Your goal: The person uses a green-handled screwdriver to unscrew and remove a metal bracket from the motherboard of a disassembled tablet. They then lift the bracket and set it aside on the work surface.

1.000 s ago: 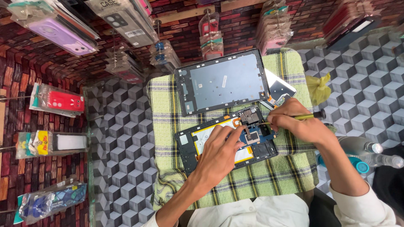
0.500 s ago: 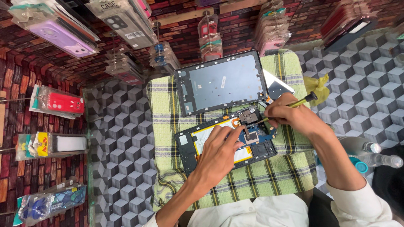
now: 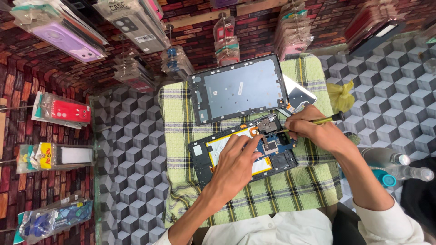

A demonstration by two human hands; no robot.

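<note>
Opened tablet (image 3: 243, 156) lies face-down on green plaid cloth (image 3: 272, 195), centre of view, battery and boards exposed. Left hand (image 3: 236, 165) lies flat on it, fingers spread, gripping nothing, hiding part of the battery. Right hand (image 3: 313, 129) pinches a yellow-handled screwdriver (image 3: 318, 121), tip at the upper board. Removed back cover (image 3: 238, 88) just above; 2 plastic bottles (image 3: 399, 165) to the right.

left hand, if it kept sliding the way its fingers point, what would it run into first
The left hand lies on the opened tablet's yellow battery, fingers aimed up-right. First in line looks like the small dark metal-shielded board part, then the right hand; depth is unclear.
</note>
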